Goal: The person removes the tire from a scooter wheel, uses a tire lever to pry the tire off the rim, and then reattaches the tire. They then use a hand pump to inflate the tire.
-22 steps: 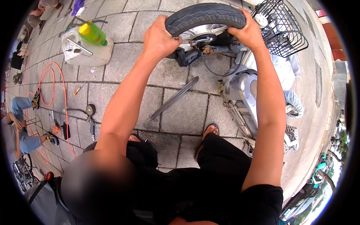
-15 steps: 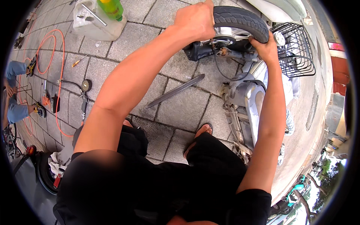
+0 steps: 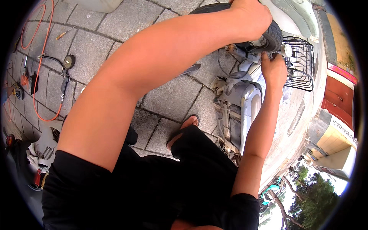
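A black tire point(image 3: 273, 35) on the wheel of a scooter point(image 3: 245, 101) is at the upper right, partly covered by my left forearm. My left hand point(image 3: 253, 18) is closed over the tire's upper right part, its fingertips out of sight. Lower on the same tire, my right hand point(image 3: 275, 71) grips the edge, thumb toward the wheel's inner side and other fingers partly hidden behind the rubber. Below the wheel a black cable curves over the paving. A long dark strip point(image 3: 190, 70) lies on the ground, mostly hidden under my left arm.
A wire basket point(image 3: 301, 65) stands beside the wheel. At the left lie an orange hose point(image 3: 35, 96), a pressure gauge point(image 3: 69, 61) with its inflator handle and a wooden-handled screwdriver point(image 3: 61, 35). Another person's foot point(image 3: 18, 92) shows at the left rim. A pale jug point(image 3: 101, 4) is at the top.
My left hand has moved right along the tire, so my forearm crosses over the wheel. My right hand is slightly lower. The view has shifted, with the jug mostly out of the picture.
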Available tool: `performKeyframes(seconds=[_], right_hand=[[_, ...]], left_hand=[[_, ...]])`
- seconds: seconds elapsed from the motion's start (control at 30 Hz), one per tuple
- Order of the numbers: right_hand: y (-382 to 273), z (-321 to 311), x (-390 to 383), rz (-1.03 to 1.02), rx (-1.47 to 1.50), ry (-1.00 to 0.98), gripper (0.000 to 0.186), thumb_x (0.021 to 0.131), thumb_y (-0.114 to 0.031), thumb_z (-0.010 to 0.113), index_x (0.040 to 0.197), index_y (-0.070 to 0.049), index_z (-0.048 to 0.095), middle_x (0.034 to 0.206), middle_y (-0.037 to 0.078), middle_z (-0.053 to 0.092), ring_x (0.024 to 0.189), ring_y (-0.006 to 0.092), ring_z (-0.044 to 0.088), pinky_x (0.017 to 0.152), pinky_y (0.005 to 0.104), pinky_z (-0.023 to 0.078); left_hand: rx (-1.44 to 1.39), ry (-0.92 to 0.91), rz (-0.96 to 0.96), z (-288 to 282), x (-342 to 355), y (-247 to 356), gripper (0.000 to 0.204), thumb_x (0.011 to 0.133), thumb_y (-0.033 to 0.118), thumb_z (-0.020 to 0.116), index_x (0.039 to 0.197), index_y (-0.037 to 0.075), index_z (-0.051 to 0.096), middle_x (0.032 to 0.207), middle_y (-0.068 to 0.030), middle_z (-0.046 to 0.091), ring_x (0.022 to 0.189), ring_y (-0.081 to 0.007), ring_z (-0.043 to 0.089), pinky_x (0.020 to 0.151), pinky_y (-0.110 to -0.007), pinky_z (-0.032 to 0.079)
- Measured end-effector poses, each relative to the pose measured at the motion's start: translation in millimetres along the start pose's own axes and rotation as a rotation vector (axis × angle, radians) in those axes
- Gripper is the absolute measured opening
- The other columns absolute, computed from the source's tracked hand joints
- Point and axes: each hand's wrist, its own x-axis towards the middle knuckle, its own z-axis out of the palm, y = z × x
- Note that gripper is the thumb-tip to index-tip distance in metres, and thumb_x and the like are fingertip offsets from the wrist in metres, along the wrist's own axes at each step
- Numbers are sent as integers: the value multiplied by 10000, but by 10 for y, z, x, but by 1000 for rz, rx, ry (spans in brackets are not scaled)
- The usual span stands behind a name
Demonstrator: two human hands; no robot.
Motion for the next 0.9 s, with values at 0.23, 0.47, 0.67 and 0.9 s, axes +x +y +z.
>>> performKeyframes(seconds=[0.23,0.47,0.67,0.9], right_hand=[[-823,471,-850,-153,783,-672,702,1002,-400,761,1493,47,534,976,220,774,871,278,778,800,395,606],[-1505,1296,-1282,431,2043,-676,781,1043,-189,732,1664,-20,290,1153,235,724,932,298,778,797,405,667],[-1863,1585,-1129,668,2364,-155,472,1078,-83,643,1522,6,508,1122,145,734,920,208,756,838,346,632],[-1365,1792,-1147,407,1925,-595,615,1034,-97,704,1588,-4,454,1089,180,761,920,191,753,772,357,621]], left_hand=[[-623,-67,255,-138,-299,-597,673,738,239,819,1297,-86,630,1187,-275,748,1084,-430,739,938,-475,595],[-703,-188,-14,636,-1116,-1495,911,822,118,895,1576,-3,398,1346,-141,670,1226,-213,652,996,-352,583],[-705,266,-397,1348,-1328,-985,862,773,177,935,1447,-32,440,1278,-222,690,1168,-328,713,1026,-418,553],[-410,356,-490,1295,-1354,-787,941,750,248,945,1495,48,406,1244,-228,718,1136,-419,723,1014,-461,545]])
